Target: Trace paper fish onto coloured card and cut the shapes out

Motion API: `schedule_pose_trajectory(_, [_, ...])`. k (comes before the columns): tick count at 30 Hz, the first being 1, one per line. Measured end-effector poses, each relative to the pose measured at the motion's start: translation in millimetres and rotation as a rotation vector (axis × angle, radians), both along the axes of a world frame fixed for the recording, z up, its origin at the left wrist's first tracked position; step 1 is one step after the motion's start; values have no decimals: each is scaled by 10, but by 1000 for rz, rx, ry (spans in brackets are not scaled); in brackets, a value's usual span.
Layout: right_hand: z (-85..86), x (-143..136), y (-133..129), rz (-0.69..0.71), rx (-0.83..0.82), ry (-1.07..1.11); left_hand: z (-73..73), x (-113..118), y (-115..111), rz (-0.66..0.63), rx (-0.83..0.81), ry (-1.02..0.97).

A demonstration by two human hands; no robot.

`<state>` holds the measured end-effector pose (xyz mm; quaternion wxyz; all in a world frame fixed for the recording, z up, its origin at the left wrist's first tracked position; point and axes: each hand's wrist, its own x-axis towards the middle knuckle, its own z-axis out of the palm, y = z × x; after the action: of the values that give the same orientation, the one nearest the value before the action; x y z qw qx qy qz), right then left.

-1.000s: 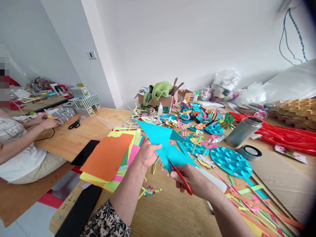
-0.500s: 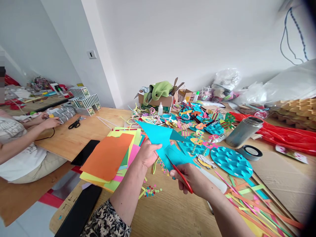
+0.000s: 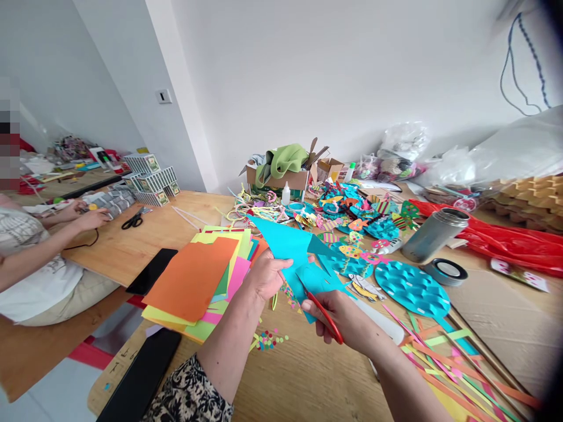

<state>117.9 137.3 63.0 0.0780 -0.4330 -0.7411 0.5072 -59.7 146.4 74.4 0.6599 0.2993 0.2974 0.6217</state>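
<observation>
A sheet of blue paper (image 3: 288, 243) is pinched between the thumb and fingers of my left hand (image 3: 268, 275), above the table. My right hand (image 3: 332, 316) is closed round the handles of red scissors (image 3: 329, 319), whose blades meet the paper at a cut near its lower part. A curved flap of the paper hangs over to the right of the blades. Below lie small coloured paper dots (image 3: 268, 340). To the left of my left hand is a stack of coloured sheets with an orange sheet (image 3: 193, 278) on top.
Blue discs (image 3: 411, 290), paper strips (image 3: 457, 363), a steel flask (image 3: 435, 234) and its lid (image 3: 447, 269) lie at right. Paper fish and a box (image 3: 277, 176) stand behind. At left are black scissors (image 3: 132, 220), a black phone (image 3: 152, 271) and another person's hands (image 3: 93, 217).
The blue paper and my left hand have shifted slightly to the right, and the paper has turned a little at the scissors. My right hand has hardly moved.
</observation>
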Motion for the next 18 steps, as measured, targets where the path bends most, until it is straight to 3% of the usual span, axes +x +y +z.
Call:
schedule_pose_trajectory(10, [-50,-17,-11,-75,-79,55,12,15,-2,33,-8,9])
schedule_pose_trajectory(18, [3,-5,-2,-48,-17,-1,23,63,-16,-57,1,-11])
